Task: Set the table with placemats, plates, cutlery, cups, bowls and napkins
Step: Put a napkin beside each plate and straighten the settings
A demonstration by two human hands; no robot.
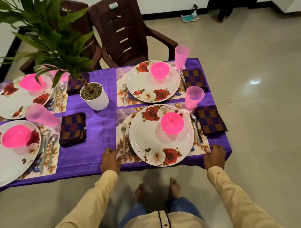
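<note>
Cream sleeves, left grip and right grip bent onto near corners of placemat at lower centre; pinching or pressing, cannot tell. Risky if tugged sharply: plate sliding over desk edge, bowl tipping.

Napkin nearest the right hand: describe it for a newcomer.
Start at the purple table, the plate between left hand and right hand. Past that plate's right rim lies the checked napkin. Only this napkin sits by the near right corner.
</note>
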